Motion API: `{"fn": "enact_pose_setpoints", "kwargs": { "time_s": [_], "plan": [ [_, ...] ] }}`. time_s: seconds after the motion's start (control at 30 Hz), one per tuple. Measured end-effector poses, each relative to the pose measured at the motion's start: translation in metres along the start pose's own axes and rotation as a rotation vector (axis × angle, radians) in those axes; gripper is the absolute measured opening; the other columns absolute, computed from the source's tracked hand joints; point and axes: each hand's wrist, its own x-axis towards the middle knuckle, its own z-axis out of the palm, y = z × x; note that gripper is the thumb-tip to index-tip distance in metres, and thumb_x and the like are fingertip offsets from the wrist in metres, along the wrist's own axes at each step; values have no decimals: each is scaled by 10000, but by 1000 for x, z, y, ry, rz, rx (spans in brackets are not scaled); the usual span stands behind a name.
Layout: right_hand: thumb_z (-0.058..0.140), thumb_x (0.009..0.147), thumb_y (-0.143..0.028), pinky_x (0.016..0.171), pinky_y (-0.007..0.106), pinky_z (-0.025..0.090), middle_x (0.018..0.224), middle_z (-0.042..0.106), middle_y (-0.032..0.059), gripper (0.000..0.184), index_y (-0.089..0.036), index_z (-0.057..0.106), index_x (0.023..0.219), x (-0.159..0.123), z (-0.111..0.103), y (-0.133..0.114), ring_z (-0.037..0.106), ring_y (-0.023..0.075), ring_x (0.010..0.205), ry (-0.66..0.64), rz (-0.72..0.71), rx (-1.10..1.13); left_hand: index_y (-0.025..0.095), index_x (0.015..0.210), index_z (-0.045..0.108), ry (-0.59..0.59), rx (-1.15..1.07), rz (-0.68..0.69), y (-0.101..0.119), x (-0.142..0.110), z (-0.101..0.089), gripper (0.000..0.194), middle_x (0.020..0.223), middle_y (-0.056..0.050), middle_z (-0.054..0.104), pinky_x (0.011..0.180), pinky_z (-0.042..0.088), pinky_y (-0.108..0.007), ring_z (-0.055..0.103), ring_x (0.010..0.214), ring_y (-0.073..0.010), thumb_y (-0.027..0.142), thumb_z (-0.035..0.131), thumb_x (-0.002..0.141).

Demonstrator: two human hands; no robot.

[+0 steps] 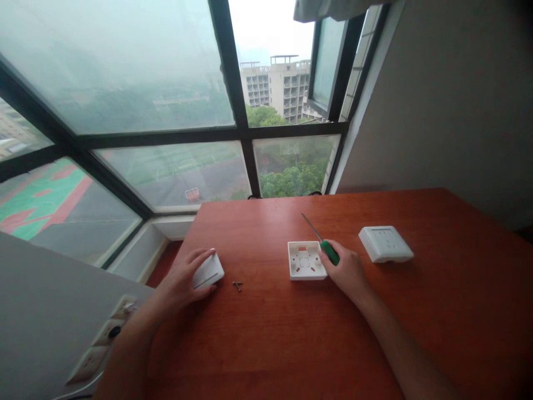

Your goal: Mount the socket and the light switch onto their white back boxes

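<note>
My left hand [183,280] grips a white switch or socket panel [208,272] at the table's left side, fingers along its far edge and thumb along the near one. Just right of it lie several small screws [237,285]. In my right hand [347,272] is a screwdriver [330,253] with a green handle, its metal shaft pointing up and to the left. Beneath and beside that hand sits an open white mounting box [306,276], its hollow side up, with slots in its floor. The right fingers are at the box's right edge; whether they also hold it I cannot tell.
A complete white wall socket [386,244] rests on the right of the reddish wooden table [266,344]. Wall outlets [104,333] with a plug and cable are at the lower left. Dark-framed windows [166,136] stand beyond the table's far edge.
</note>
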Motion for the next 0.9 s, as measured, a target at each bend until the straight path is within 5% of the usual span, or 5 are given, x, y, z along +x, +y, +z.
{"fn": "enact_pose_setpoints", "kwargs": {
  "time_s": [0.2, 0.37, 0.57, 0.73, 0.9],
  "plan": [
    [502, 840, -357, 729, 335, 493, 913, 742, 106, 308, -168, 682, 1004, -1, -1, -1, 685, 259, 830, -37, -12, 11, 207, 1338, 464, 57, 4, -68, 24, 5, -5, 681, 1310, -112, 537, 1021, 420, -399, 544, 1177, -306, 407, 650, 714],
    [501, 846, -364, 718, 334, 488, 890, 740, 102, 296, -177, 689, 979, 6, -3, -5, 681, 261, 822, -46, -9, 22, 255, 1347, 456, 77, -112, -14, 96, 3, 5, 702, 1316, -80, 538, 999, 446, -393, 547, 1166, -291, 306, 665, 679],
    [482, 876, -394, 776, 358, 497, 995, 731, 130, 341, -158, 669, 1037, -7, -25, -14, 678, 279, 911, -23, 22, 40, 246, 1342, 460, 8, -204, 29, 168, -3, 43, 754, 1306, -102, 529, 991, 456, -414, 538, 1142, -298, 317, 727, 640],
    [492, 886, -389, 829, 349, 519, 1099, 711, 91, 336, -214, 615, 1145, -54, -50, -17, 669, 258, 983, -172, 34, 85, 251, 1348, 448, 57, -217, 1, 180, -3, 62, 756, 1340, -128, 485, 1038, 399, -484, 471, 1214, -337, 324, 738, 653],
    [510, 890, -343, 892, 316, 534, 1134, 706, 59, 290, -261, 645, 1134, -119, -65, -1, 671, 231, 1025, -290, -44, 12, 247, 1385, 394, 25, -226, -3, 178, -5, 61, 774, 1382, -137, 443, 1055, 367, -501, 435, 1253, -346, 370, 724, 697]
  ]
}}
